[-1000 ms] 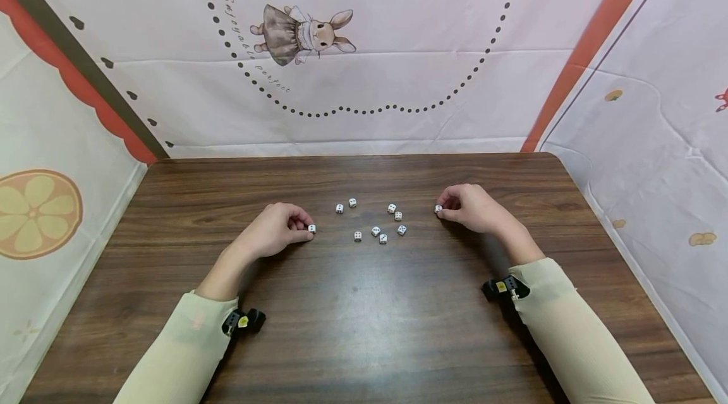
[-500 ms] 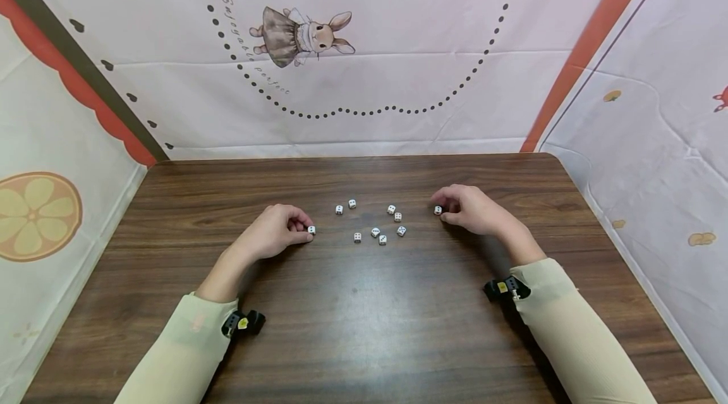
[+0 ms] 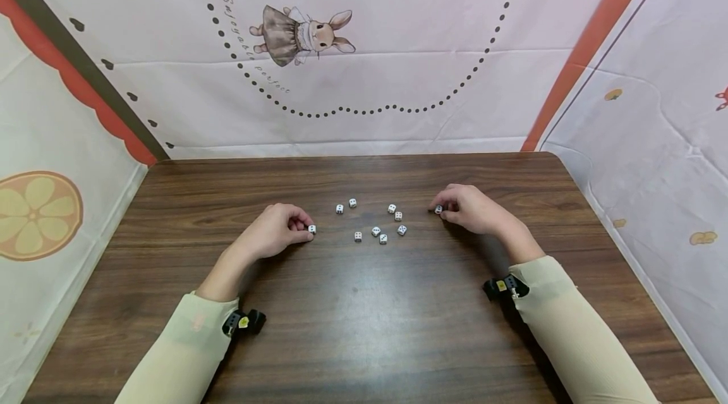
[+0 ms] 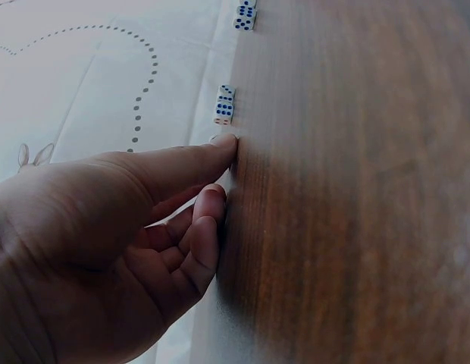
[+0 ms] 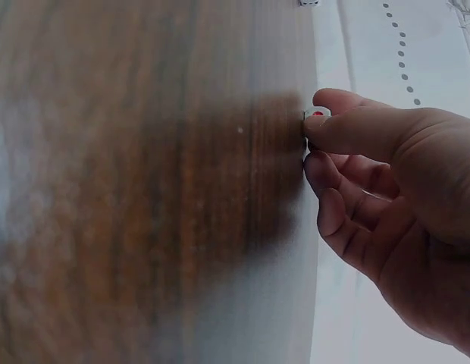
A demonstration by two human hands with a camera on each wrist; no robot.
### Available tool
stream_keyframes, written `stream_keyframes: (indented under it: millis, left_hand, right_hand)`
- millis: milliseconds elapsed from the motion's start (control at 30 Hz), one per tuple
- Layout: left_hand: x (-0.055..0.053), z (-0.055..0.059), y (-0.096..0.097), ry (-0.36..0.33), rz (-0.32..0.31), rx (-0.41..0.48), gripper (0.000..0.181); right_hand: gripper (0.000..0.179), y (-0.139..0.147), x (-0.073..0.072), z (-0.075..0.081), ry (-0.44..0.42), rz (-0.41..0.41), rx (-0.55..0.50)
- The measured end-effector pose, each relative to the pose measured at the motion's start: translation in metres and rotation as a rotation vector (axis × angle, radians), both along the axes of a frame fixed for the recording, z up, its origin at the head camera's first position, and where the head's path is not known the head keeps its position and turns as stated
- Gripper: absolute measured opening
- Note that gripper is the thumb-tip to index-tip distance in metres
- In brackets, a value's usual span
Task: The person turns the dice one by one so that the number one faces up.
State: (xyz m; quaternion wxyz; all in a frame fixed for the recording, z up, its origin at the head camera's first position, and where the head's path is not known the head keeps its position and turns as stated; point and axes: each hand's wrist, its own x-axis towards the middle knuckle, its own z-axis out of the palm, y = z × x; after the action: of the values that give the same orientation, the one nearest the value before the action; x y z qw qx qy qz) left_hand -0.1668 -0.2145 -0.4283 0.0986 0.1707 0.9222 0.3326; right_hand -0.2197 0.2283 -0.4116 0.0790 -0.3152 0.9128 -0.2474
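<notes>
Both arms reach in from the near edge, slanting towards each other over the brown table [image 3: 364, 341], pale sleeves at the wrists. The left hand [image 3: 270, 231] lies low, thumb side facing inward, thumb and index fingertip brought almost together on the left die [image 3: 311, 229] — a pinch, with the other fingers curled loosely behind. Across the table, the right hand [image 3: 476, 209] mirrors it: thumb on the near side, index finger reaching round past the right die [image 3: 438, 209], the rest bent. How firmly that one is gripped, I cannot tell.

Count them: ten white dice, one at each hand and eight loose dice [image 3: 376, 231] spread between, two hands in all. Two of the eight lie towards the left at the back, two towards the right at the back, and four make a nearer row.

Each die is a cube, as long one way as another. The right one turns a red spot to the right wrist camera — the left one's spots are too small to read from above.
</notes>
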Motion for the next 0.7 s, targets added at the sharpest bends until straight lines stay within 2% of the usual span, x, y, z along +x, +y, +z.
stream_keyframes:
  millis: [267, 533, 700]
  left_hand:
    - [0.0, 0.001, 0.0003, 0.001, 0.002, -0.007, 0.009]
    - [0.0005, 0.0021, 0.0006, 0.004, 0.0, -0.011, 0.009]
    - [0.001, 0.0009, 0.0006, 0.002, 0.0, -0.004, 0.009]
  right_hand:
    - [0.017, -0.0011, -0.0009, -0.0012, -0.007, -0.013, -0.03]
    - [0.01, -0.0006, -0.0012, -0.0017, -0.044, -0.079, -0.055]
    - [0.008, -0.0004, -0.0017, -0.0024, -0.043, -0.091, -0.069]
